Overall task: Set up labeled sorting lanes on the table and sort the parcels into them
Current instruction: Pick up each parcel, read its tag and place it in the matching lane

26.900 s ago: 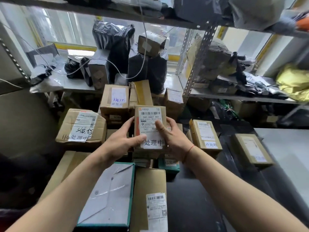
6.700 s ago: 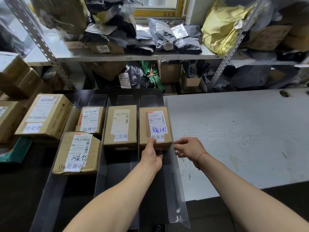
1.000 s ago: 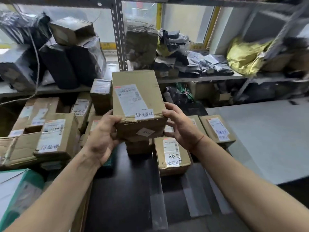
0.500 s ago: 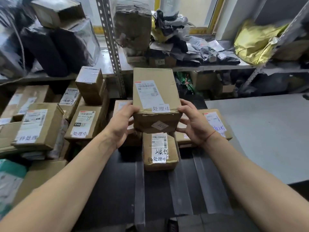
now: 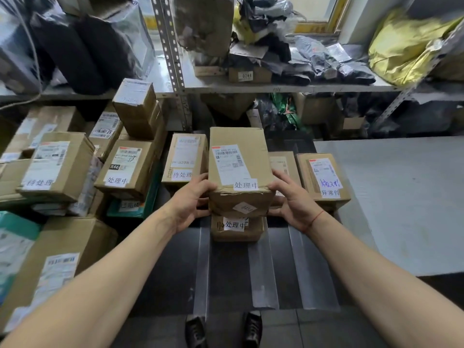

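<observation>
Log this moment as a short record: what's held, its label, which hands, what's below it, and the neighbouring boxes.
held: brown cardboard box
label: 处理中
hands: left hand and right hand grip its sides
below: smaller cardboard box labelled 处理中, between clear plastic dividers
right lane: cardboard box labelled 异常件
left: cardboard box labelled 待处理

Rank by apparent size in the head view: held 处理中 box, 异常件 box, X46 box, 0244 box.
1. Held 处理中 box, though nearest the camera
2. X46 box and 异常件 box: look alike, not ranked
3. 0244 box, farthest back
</observation>
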Demonstrator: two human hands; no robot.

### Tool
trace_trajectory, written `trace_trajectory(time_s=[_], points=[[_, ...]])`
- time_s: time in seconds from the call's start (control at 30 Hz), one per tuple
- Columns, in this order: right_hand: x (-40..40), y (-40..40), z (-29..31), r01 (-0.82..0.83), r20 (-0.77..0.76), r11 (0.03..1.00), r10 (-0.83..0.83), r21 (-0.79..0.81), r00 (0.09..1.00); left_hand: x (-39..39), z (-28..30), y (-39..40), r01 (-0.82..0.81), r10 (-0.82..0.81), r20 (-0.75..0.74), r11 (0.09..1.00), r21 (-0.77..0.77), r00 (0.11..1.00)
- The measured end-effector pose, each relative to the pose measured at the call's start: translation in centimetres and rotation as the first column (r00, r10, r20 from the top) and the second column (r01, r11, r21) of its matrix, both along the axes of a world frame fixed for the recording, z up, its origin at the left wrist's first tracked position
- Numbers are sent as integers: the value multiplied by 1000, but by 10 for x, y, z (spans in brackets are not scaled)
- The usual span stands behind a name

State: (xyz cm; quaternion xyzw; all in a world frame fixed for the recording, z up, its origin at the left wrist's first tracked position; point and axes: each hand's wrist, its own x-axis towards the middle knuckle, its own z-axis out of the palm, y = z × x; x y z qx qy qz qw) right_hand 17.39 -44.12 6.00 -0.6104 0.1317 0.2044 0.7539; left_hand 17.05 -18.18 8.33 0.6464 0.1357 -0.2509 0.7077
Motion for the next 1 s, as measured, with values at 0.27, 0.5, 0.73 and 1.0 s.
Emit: trace_trajectory(time_s=[0.27, 0.5, 0.73, 1.0], points=[[-22, -2, -15, 15, 6, 1000, -16, 6, 1000, -8, -23, 14, 63, -64, -51, 998, -16, 997], [-32, 3, -16, 12, 8, 1000, -12, -9, 1000, -9, -32, 19, 75, -75, -55, 997, -15, 996], [-33, 8, -14, 30, -3, 999, -30, -30, 1000, -13, -34, 17, 97, -95, -58, 995, 38, 994], [-35, 15, -16, 28, -18, 999, -29, -35, 999, -12, -32, 20, 90, -88, -38, 994, 57, 995]])
